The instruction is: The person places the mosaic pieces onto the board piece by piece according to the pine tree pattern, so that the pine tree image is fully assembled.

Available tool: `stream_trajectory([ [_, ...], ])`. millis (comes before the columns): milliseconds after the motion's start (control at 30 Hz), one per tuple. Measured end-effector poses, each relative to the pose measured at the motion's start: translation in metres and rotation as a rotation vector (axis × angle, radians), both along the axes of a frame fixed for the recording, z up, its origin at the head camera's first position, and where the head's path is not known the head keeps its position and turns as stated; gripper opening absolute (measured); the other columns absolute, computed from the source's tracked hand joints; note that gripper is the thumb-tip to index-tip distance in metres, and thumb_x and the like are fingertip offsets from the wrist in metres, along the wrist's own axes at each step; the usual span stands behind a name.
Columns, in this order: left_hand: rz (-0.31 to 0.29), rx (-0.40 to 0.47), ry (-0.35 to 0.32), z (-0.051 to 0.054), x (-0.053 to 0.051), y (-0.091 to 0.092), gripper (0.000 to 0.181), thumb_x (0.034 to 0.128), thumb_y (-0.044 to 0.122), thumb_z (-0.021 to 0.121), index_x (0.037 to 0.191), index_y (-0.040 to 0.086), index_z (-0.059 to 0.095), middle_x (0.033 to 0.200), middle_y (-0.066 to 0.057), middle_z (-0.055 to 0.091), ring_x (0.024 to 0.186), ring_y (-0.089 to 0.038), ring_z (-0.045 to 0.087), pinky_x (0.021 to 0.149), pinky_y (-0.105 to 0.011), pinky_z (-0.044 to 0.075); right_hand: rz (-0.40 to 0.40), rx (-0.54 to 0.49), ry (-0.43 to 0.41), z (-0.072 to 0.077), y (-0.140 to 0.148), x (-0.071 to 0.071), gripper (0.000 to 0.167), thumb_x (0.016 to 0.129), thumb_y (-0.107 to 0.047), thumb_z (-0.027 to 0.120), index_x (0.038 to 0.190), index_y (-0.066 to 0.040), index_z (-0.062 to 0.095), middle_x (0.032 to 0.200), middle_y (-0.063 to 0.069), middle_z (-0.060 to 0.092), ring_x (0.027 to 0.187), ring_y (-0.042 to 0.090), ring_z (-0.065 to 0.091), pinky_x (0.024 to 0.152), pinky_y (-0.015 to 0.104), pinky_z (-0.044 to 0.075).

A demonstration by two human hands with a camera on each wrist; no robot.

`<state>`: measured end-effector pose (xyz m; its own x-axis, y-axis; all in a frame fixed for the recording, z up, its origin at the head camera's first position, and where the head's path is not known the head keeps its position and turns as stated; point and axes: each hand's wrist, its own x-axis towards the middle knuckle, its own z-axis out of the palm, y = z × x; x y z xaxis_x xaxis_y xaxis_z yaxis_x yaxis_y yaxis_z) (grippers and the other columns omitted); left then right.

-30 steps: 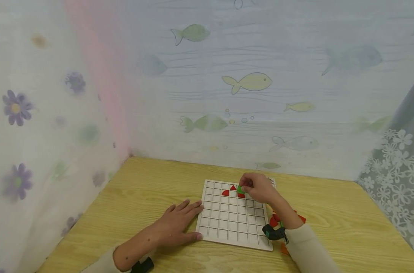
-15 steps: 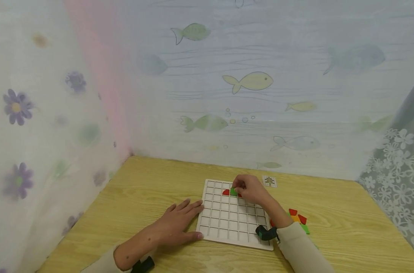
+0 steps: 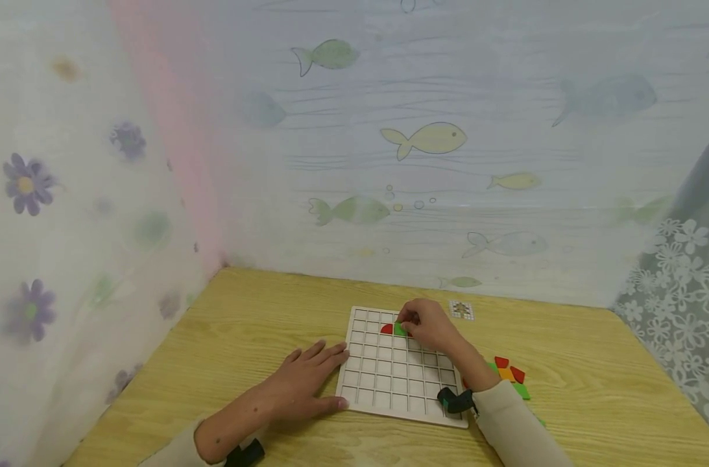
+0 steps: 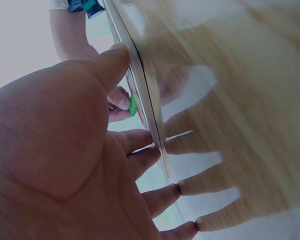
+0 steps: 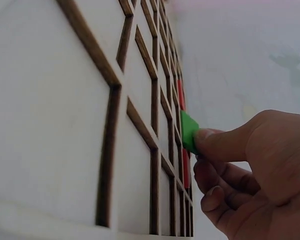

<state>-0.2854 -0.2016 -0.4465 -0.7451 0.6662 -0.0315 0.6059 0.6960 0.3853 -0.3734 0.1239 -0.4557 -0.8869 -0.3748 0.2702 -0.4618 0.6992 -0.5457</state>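
A wooden grid board (image 3: pixel 383 376) lies on the table. My right hand (image 3: pixel 429 324) is over its far part and pinches a green tile (image 5: pixel 188 131) between thumb and fingers, at a cell between two red pieces. The left one of these, a red piece (image 3: pixel 386 329) with a rounded edge, sits in its cell; the other is mostly covered by my right hand. Whether the green tile lies flat in the cell I cannot tell. My left hand (image 3: pixel 301 383) rests with spread fingers on the table, its thumb and fingertips touching the board's left edge.
Loose red, green and orange pieces (image 3: pixel 506 374) lie right of the board, partly behind my right forearm. A small pattern card (image 3: pixel 462 310) lies beyond the board's far right corner. Patterned fabric walls stand behind and left of the table (image 3: pixel 261 305).
My right hand has shifted slightly left with the green tile, from above the right red piece to the cell between the red ones. My left hand has stayed in place.
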Motion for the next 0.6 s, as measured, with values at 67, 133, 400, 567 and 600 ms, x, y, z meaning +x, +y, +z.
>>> stream_trajectory([
  [67,-0.003,0.002,-0.001,-0.001,-0.001,0.000,0.085,0.1010,0.062,0.063,0.168,0.018,0.035,0.174,-0.001,0.029,0.161,-0.040,0.023,0.119,-0.074,0.026,-0.011,0.002,0.000,-0.001,0.000,0.000,0.013,0.097,0.001,0.075,0.092,-0.011,0.078,0.089,-0.002,0.069,0.076,0.009,0.060,0.069,0.031,0.053],
  [133,-0.005,0.004,-0.001,-0.001,-0.003,0.000,0.085,0.1009,0.062,0.064,0.168,0.018,0.035,0.174,-0.001,0.029,0.161,-0.040,0.023,0.119,-0.074,0.026,-0.021,0.003,-0.003,-0.001,0.000,0.000,0.013,0.097,0.001,0.075,0.092,-0.011,0.078,0.090,-0.002,0.069,0.077,0.010,0.061,0.070,0.031,0.053],
  [400,-0.004,-0.012,0.022,-0.006,-0.008,0.000,0.086,0.1005,0.063,0.063,0.168,0.018,0.035,0.174,-0.001,0.030,0.160,-0.040,0.024,0.118,-0.074,0.028,-0.024,0.008,-0.004,0.001,0.001,0.005,0.011,0.099,-0.001,0.072,0.096,-0.009,0.080,0.097,0.003,0.070,0.082,0.013,0.063,0.073,0.033,0.054],
  [567,-0.005,-0.012,0.020,-0.007,-0.011,-0.001,0.086,0.1005,0.064,0.063,0.168,0.019,0.034,0.174,0.000,0.029,0.160,-0.040,0.024,0.118,-0.074,0.028,-0.033,0.007,0.017,0.006,0.007,0.011,0.009,0.100,-0.003,0.072,0.097,-0.009,0.079,0.096,0.001,0.069,0.081,0.011,0.062,0.072,0.032,0.053],
  [600,-0.006,-0.012,0.020,-0.007,-0.012,-0.001,0.086,0.1006,0.064,0.063,0.168,0.018,0.034,0.174,0.000,0.029,0.160,-0.040,0.024,0.118,-0.074,0.028,-0.038,0.008,0.023,0.007,0.009,0.012,0.009,0.100,-0.004,0.072,0.097,-0.009,0.078,0.096,0.001,0.069,0.080,0.011,0.061,0.072,0.032,0.053],
])
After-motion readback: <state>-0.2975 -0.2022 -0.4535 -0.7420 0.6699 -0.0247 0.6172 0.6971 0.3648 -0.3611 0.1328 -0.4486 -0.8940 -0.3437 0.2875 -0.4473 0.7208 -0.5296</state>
